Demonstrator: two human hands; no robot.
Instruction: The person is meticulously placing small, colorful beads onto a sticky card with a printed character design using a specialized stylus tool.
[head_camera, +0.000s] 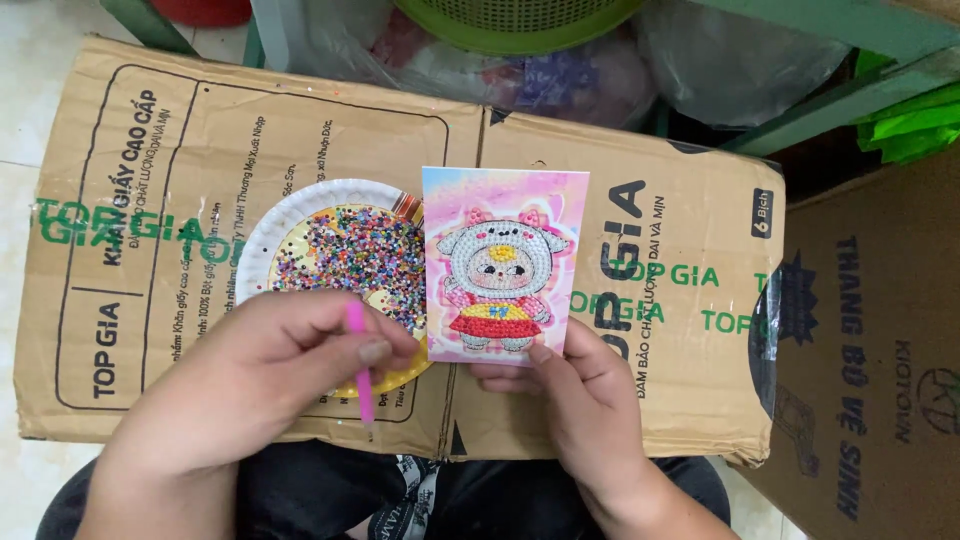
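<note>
Cardboard box, flattened, carries one paper plate of beads mid-box; left hand pinches one pink pen, covering the plate's near rim; right hand pinches one picture card.

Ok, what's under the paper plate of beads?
The paper plate lies on a flattened cardboard box. The picture card, held by the right hand, overlaps its right edge; the left hand, holding a pink pen, covers its lower part.
</note>
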